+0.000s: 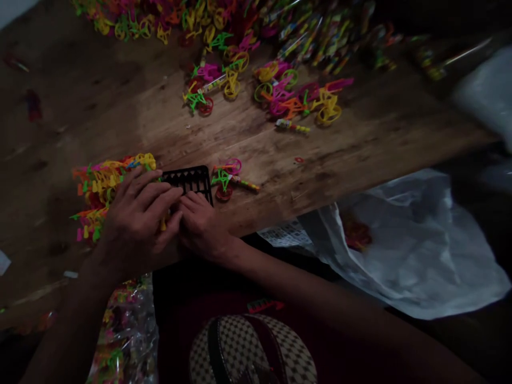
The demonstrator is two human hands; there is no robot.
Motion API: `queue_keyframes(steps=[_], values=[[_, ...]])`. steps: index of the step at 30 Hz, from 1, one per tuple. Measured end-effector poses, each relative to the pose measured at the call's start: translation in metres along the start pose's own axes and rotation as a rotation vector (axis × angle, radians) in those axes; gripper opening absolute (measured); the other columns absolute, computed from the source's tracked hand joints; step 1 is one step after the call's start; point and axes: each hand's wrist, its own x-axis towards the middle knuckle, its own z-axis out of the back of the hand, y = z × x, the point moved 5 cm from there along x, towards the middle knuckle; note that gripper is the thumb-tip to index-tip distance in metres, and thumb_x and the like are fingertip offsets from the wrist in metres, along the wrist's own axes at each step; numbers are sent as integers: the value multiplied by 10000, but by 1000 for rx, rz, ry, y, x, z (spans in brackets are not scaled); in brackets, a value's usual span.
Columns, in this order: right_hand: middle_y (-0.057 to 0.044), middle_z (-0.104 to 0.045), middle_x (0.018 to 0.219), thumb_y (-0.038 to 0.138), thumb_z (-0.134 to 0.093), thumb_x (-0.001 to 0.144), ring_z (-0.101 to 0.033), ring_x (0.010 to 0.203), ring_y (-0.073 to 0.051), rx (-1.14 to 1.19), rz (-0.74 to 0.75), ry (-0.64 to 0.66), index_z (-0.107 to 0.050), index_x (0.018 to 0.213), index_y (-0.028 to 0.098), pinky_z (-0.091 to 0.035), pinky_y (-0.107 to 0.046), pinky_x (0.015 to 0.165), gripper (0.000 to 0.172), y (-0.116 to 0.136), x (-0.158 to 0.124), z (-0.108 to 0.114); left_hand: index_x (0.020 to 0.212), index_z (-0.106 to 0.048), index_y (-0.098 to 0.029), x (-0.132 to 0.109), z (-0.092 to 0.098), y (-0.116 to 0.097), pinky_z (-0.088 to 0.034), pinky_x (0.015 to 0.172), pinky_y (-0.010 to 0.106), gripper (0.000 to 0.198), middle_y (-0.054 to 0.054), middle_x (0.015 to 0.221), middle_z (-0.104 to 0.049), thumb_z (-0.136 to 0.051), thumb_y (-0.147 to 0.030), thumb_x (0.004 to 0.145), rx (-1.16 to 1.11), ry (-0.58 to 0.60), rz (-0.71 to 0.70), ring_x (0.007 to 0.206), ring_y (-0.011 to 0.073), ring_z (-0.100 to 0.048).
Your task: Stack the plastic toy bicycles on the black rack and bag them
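Observation:
A black slotted rack (pixel 188 175) lies near the table's front edge, its left part covered by my hands. Small plastic toy bicycles (pixel 98 184) in yellow, orange, green and pink stand packed in rows at its left. My left hand (pixel 140 208) arches over the rack and these toys, fingers bent and thumb toward my right hand. My right hand (pixel 202 221) is closed at the rack's near side, its fingertips meeting the left ones. Whatever lies between the fingertips is hidden. Just right of the rack lies a loose toy bicycle (pixel 224 178) with a candy-coloured tube (pixel 246 184).
More toy bicycles (pixel 284 96) lie in clusters farther back on the wooden table (pixel 140 101). Behind them are a large colourful heap (pixel 192 16) and many striped tubes (pixel 320 32). A white plastic bag (pixel 416 250) hangs at the right edge; a clear bag of toys (pixel 128 330) sits below left.

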Motion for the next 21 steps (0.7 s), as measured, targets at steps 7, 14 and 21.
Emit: queue_keyframes(steps=[7,14,21], values=[[-105,-635,901,190,-405,1026,-474,837,-250,-10,9,68,-631,992,142,-407,-377,754,233,-4,5,3,991,-652,-159,6,-2,4,-526,1104,553,130,126,1139,-744,-597,-93,893,-20,21,10,1285,337,-638],[-106,-651,996,203,-466,1007,-487,894,-252,123,-18,72,-633,984,189,-416,-393,769,170,-10,0,-1,1168,-635,-307,5,-7,6,-449,1179,550,318,5,1175,-766,-555,-141,909,-85,96,37,1349,273,-604],[-84,-647,965,160,-491,940,-539,912,-247,164,-84,206,-605,929,205,-478,-414,812,124,-17,6,0,1107,-652,-202,7,-11,5,-468,1172,501,221,71,1101,-754,-551,-191,911,-79,47,105,1258,293,-655]])
